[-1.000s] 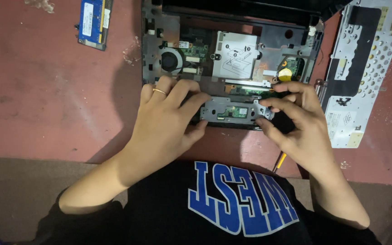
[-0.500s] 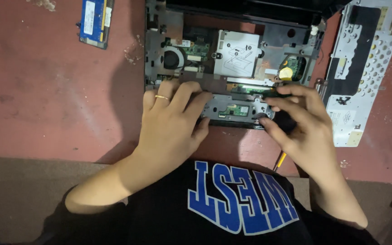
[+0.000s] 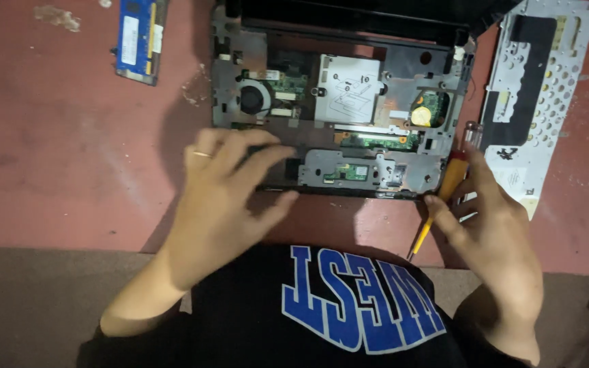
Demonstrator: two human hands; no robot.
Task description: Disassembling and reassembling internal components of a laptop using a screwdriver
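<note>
Blue memory stick (image 3: 136, 39) with a white label sits up-left of the opened laptop (image 3: 339, 109). Left hand (image 3: 223, 197) lies loose, fingers spread, on its front-left corner. Right hand (image 3: 495, 228) has slid off to the laptop's right, now grasping an orange screwdriver (image 3: 444, 197).

The left hand (image 3: 223, 197) rests spread on the opened laptop base (image 3: 339, 112). The right hand (image 3: 492, 228) touches a yellow screwdriver (image 3: 444, 194) at its right near corner.
</note>
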